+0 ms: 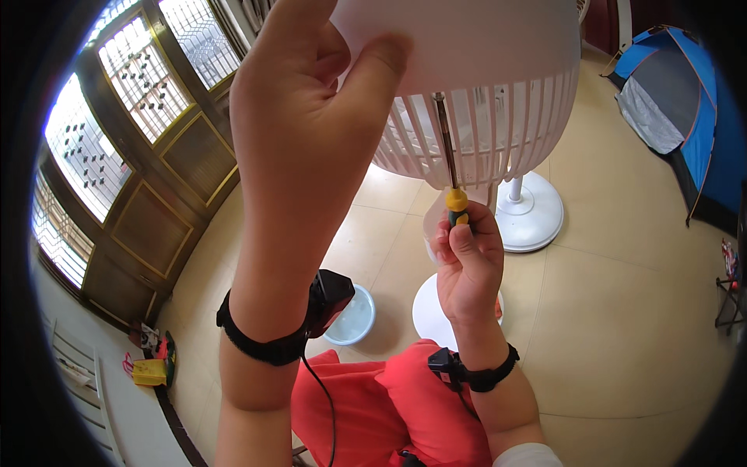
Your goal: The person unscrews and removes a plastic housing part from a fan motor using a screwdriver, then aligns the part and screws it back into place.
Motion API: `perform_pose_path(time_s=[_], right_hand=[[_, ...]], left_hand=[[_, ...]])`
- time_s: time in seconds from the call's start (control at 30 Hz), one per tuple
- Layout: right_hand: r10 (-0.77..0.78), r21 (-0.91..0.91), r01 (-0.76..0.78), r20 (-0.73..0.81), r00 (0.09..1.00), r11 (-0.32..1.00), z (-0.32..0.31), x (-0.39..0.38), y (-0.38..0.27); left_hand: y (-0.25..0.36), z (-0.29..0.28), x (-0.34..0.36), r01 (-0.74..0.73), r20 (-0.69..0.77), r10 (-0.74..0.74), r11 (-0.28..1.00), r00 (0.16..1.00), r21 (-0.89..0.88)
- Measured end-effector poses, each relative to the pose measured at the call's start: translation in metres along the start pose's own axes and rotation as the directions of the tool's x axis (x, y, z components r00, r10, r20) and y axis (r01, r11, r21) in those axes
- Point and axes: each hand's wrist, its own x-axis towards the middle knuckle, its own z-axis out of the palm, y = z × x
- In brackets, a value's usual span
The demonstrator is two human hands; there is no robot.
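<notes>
In the head view my left hand (311,101) rises high in the picture, gripping the pale plastic upper part of a white fan (475,39), thumb pressed on its face. Below it is the fan's slatted cage (529,117). My right hand (467,261) is closed around the yellow and dark-green handle of a screwdriver (456,202), whose long metal shaft points up along the slats, its tip at the lower edge of the upper part. Part of a pale stand shows behind that hand. Both wrists carry black strapped devices.
A white round base (525,226) stands behind the cage, another white round piece (424,311) lower down. A light-blue basin (354,315) is on the tiled floor (622,327). Red cloth (428,397) lies below my arms. A blue tent (700,132) is at right, paneled doors (179,163) at left.
</notes>
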Motion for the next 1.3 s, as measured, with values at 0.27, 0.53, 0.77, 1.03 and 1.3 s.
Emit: perform_pose_path(time_s=[0.27,0.53,0.77,1.03,1.3], right_hand=[[0.036,0.020,-0.036,0.005,0.999,0.999,0.001,0.001,0.002],[0.021,-0.069,-0.021,-0.002,1.000,0.997,0.000,-0.001,0.000],[0.031,-0.125,-0.031,0.005,0.999,0.992,0.003,0.001,-0.003],[0.011,-0.210,0.014,0.117,0.993,0.978,0.001,0.001,-0.004],[0.025,-0.143,-0.019,0.041,0.999,0.989,0.008,-0.001,0.001]], left_hand=[[-0.004,-0.008,0.000,0.009,0.019,-0.008,1.000,1.000,-0.025],[0.009,-0.011,0.002,-0.004,0.062,0.002,0.999,0.998,0.033],[0.013,-0.012,0.000,0.073,0.050,-0.073,0.997,0.996,-0.015],[-0.012,0.001,0.001,-0.071,-0.071,0.063,0.991,0.995,-0.116],[-0.015,-0.004,0.000,-0.069,0.058,0.091,0.948,0.994,-0.312]])
